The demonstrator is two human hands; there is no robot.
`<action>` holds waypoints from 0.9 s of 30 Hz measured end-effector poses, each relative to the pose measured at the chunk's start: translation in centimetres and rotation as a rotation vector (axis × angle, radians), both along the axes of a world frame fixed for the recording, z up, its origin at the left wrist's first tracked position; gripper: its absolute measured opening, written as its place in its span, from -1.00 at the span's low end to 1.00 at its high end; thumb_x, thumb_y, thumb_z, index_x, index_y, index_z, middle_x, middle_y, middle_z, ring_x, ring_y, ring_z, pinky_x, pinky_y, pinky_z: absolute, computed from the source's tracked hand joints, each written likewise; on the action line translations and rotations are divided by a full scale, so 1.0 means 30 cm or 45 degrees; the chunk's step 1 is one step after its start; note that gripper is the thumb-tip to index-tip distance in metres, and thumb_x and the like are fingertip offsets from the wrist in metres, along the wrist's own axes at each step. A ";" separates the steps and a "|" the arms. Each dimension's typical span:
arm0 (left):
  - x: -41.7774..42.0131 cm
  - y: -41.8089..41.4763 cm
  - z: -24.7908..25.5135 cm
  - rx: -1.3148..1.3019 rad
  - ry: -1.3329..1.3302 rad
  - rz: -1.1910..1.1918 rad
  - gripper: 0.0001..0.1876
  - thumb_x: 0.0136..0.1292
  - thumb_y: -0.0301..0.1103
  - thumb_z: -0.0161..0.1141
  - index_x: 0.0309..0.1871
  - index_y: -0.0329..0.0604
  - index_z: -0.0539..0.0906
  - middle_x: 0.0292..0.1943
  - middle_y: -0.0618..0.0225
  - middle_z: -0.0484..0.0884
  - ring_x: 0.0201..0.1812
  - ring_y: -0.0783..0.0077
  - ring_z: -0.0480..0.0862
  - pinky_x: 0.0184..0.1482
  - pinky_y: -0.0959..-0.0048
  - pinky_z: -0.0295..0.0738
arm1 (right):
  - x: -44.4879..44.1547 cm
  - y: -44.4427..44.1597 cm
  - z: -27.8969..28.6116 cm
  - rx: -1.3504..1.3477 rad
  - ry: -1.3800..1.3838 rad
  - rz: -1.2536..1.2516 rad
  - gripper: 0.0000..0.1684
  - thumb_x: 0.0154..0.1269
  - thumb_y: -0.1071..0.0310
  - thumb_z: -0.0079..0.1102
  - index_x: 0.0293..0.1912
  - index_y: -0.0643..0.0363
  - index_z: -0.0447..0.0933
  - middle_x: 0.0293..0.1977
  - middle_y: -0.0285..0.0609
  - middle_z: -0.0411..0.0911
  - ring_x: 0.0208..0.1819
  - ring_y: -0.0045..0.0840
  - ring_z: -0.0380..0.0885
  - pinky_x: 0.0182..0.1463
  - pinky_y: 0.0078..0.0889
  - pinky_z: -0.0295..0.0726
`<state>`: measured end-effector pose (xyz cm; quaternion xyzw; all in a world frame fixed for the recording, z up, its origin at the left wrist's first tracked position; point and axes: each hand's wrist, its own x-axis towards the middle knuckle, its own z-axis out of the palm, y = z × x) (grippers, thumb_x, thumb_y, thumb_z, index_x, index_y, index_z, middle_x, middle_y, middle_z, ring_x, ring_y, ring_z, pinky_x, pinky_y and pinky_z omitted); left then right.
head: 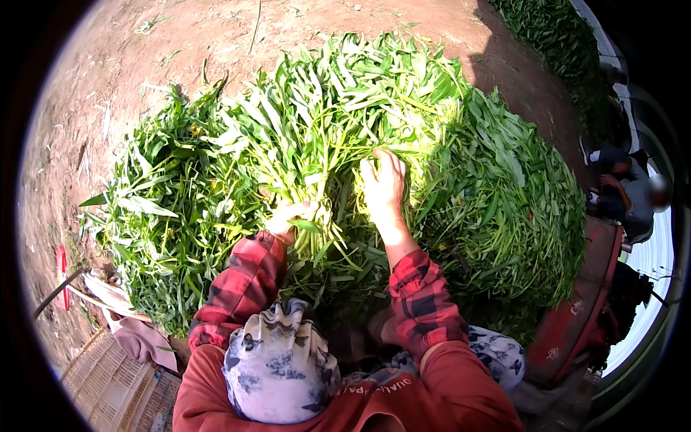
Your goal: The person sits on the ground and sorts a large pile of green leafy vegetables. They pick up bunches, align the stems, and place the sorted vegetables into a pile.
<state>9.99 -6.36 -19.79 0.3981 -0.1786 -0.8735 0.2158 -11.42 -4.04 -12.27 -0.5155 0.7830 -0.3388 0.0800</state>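
A bunch of long-leaved greens [310, 178], which look like water spinach, is gripped low on its stems by my left hand [291, 218]. Its pale cut stem ends stick out toward me, and the leaves fan away. To the right, my right hand [382, 181] reaches down among the stems of a large heap of the same greens [496, 200]. The fingertips are partly lost in bright glare, so whether they pinch any stems is unclear. Another pile of loose greens [167, 216] lies left of the bunch.
Bare brown soil [178, 48] stretches beyond the heap. A plastic crate [116, 378] and a pinkish cloth [140, 337] are at lower left. On the right stand a red metal panel [572, 302] and a seated person [631, 183]. More greens [561, 54] lie in shade at upper right.
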 end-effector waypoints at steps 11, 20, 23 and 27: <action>0.206 -0.106 0.253 -0.198 0.716 0.382 -0.39 -0.15 -0.34 0.33 0.06 -0.29 0.43 -0.28 0.17 0.47 -0.31 0.26 0.47 -0.35 0.37 0.51 | -0.301 -0.057 0.141 -0.079 -0.446 -0.294 -0.85 0.26 0.42 0.10 -0.43 0.25 0.44 -0.57 -0.38 0.42 -0.51 -0.74 0.30 -0.41 -0.65 0.28; 0.205 0.142 0.100 0.144 0.187 0.240 -0.52 0.03 -0.46 0.28 0.08 -0.34 0.49 -0.14 0.16 0.64 -0.19 0.24 0.67 -0.09 0.26 0.60 | 0.414 0.100 -0.078 0.158 -1.019 0.131 -0.84 0.22 0.36 0.10 -0.33 0.28 0.45 -0.47 -0.02 0.50 -0.45 -0.29 0.48 -0.32 -0.37 0.43; 0.229 0.152 0.103 0.122 0.173 0.247 -0.52 0.05 -0.45 0.26 0.09 -0.35 0.48 -0.13 0.14 0.64 -0.18 0.21 0.67 -0.06 0.24 0.60 | 0.421 0.095 -0.074 0.301 -0.960 0.264 -0.78 0.30 0.31 0.01 -0.33 0.29 0.47 -0.50 -0.05 0.48 -0.47 -0.38 0.39 -0.33 -0.38 0.40; 0.245 0.115 0.109 0.019 0.243 0.161 -0.50 0.08 -0.33 0.25 0.10 -0.36 0.46 -0.13 0.08 0.62 -0.14 0.21 0.64 -0.06 0.27 0.58 | 0.278 0.007 0.002 0.658 -0.882 0.468 -0.64 0.34 0.19 0.05 -0.40 0.33 0.49 -0.62 -0.18 0.45 -0.54 -0.61 0.29 -0.40 -0.46 0.34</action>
